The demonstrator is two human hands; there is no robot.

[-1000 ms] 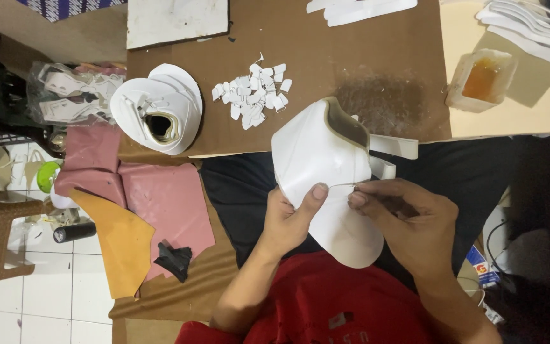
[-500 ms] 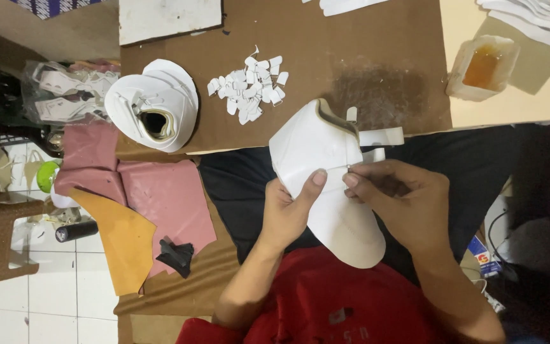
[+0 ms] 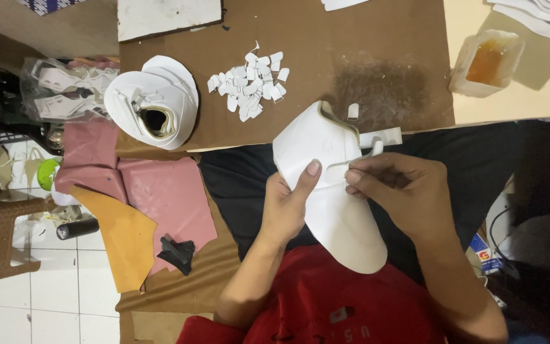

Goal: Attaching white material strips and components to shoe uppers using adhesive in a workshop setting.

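Smooth matt white shoe upper [image 3: 326,159], perhaps leather; brown cardboard tabletop [image 3: 326,38].

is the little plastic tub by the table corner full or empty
Partly full: the clear tub holds amber liquid, well below its rim, and stands upright with no lid.

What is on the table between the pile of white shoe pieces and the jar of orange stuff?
In the head view, a heap of small white tabs and a dark smudge on the brown board.

Even indoor light is falling brightly on the brown worktop [image 3: 326,38] beyond my hands, while everything right of them is sinking into dim, murky shadow.
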